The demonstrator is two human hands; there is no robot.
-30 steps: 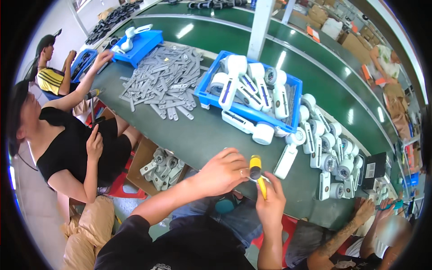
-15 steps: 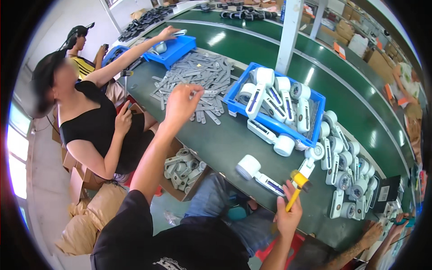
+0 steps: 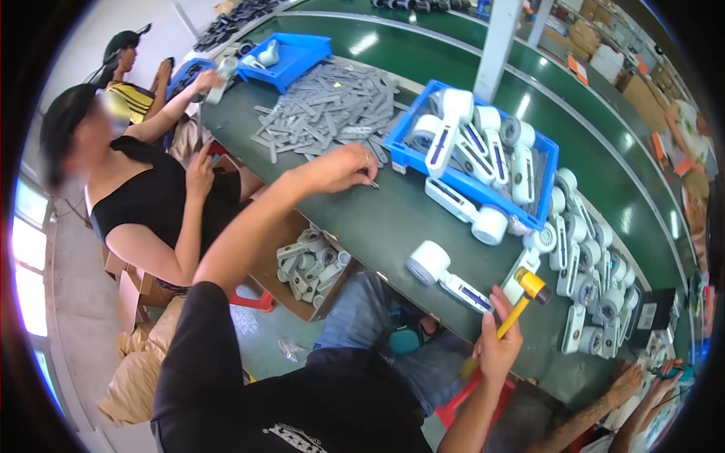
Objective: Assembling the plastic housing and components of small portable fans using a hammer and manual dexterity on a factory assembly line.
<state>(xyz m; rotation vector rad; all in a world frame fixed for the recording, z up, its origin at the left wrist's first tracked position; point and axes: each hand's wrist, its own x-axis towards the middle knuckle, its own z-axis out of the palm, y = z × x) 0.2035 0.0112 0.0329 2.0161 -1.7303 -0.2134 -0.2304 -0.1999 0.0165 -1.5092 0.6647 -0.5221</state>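
My left hand [image 3: 346,167] is closed in a pinch on a grey plastic strip [image 3: 371,183], mostly hidden by the fingers, low over the table at the near edge of a pile of similar grey strips [image 3: 332,106]. My right hand [image 3: 498,347] grips a small yellow hammer [image 3: 515,313] by its handle, head up. Close by that hand lies a white handheld fan [image 3: 428,262] with a round head, its handle reaching toward my fingers. Another white fan [image 3: 489,224] rests against the blue bin [image 3: 395,147], which holds several more fans.
Many white fans [image 3: 578,287] crowd the table's right side. Behind runs a green conveyor [image 3: 574,128] with a white post [image 3: 495,57]. A co-worker [image 3: 143,181] at left holds a white part near a blue tray [image 3: 306,72]. Below stands a carton of white parts [image 3: 310,268].
My left hand has come down and right from over the strip pile, keeping the strip. My right hand still holds the hammer. The co-worker's far arm has drawn back from the blue tray.
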